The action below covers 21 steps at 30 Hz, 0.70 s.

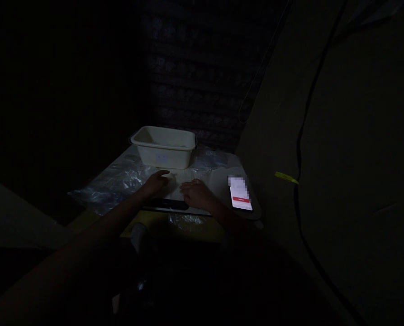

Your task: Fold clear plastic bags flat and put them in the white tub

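In dim light, my left hand (156,183) hovers over or rests on a pale tabletop (174,192), fingers stretched forward and nothing seen in them. My right hand (198,194) is beside it, palm down with its fingers spread. Whether either hand touches the surface is hard to make out. Just beyond them stands a cream plastic tub (166,156) with a thick rim; its inside is too dark to tell what it holds. Crumpled clear plastic film (130,174) lies to the left of my left hand.
A lit phone (241,194) lies right of my right hand on a pale sheet. A dark bar (168,203) runs along the table's near edge. At the right, a dark cable (298,149) with a yellow tag (285,177) hangs down a wall-like surface.
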Each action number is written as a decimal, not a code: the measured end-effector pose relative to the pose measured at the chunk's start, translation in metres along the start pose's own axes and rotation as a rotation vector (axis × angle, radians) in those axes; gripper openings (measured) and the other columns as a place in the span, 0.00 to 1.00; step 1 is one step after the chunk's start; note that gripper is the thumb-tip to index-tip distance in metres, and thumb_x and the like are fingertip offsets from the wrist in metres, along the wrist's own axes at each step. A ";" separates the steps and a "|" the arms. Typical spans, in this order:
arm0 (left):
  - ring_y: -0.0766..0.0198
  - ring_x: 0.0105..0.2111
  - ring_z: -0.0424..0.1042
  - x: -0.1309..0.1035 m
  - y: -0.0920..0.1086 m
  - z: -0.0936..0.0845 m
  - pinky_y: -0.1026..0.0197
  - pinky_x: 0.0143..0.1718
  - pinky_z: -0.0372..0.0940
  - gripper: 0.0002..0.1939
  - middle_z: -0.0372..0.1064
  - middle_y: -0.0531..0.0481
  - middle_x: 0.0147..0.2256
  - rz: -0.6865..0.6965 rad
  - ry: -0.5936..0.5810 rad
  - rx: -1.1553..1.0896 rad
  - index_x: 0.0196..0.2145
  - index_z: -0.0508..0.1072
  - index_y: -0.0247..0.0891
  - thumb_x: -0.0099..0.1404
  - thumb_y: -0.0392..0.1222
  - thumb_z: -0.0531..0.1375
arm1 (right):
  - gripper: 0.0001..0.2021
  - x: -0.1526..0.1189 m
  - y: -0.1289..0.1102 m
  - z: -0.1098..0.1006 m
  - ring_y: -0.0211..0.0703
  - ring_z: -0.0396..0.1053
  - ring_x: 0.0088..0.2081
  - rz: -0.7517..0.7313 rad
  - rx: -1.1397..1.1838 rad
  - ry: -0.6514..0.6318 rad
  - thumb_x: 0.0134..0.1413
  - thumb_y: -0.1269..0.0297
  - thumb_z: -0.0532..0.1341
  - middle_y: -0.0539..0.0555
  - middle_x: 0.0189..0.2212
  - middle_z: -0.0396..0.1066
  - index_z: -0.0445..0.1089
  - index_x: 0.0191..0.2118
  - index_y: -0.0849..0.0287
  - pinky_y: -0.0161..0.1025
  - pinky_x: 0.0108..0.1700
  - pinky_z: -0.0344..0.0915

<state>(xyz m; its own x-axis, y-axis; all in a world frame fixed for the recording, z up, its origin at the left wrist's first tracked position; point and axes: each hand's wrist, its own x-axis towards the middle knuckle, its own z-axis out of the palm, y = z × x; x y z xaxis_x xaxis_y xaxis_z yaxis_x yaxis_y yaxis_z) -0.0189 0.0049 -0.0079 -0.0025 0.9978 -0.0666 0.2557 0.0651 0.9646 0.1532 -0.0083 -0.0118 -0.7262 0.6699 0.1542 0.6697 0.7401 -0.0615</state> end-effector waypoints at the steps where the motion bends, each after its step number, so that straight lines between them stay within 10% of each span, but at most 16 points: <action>1: 0.66 0.27 0.66 -0.001 0.000 0.000 0.65 0.25 0.59 0.26 0.69 0.46 0.29 0.032 -0.016 0.004 0.42 0.61 0.31 0.41 0.35 0.52 | 0.12 -0.002 0.003 -0.001 0.38 0.58 0.43 -0.003 -0.003 0.014 0.44 0.71 0.49 0.53 0.39 0.65 0.66 0.35 0.58 0.39 0.45 0.47; 13: 0.61 0.30 0.68 -0.018 0.008 0.001 0.57 0.33 0.60 0.17 0.69 0.45 0.29 0.126 -0.222 0.118 0.35 0.63 0.31 0.44 0.36 0.51 | 0.16 -0.028 0.050 -0.002 0.37 0.61 0.41 0.212 0.033 0.141 0.42 0.75 0.48 0.53 0.40 0.66 0.66 0.37 0.61 0.36 0.45 0.51; 21: 0.62 0.40 0.63 -0.025 -0.007 0.010 0.60 0.43 0.55 0.15 0.65 0.45 0.39 0.561 -0.327 0.922 0.37 0.65 0.35 0.51 0.34 0.48 | 0.16 -0.039 0.047 0.018 0.36 0.57 0.46 0.071 0.038 0.118 0.43 0.74 0.49 0.54 0.42 0.64 0.64 0.40 0.60 0.39 0.49 0.47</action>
<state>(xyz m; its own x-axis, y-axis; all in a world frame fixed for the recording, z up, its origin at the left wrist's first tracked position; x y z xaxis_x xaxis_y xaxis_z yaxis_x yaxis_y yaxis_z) -0.0106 -0.0207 -0.0156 0.5560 0.8220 0.1231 0.7578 -0.5621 0.3312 0.2098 0.0016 -0.0380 -0.6526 0.7107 0.2627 0.7106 0.6944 -0.1133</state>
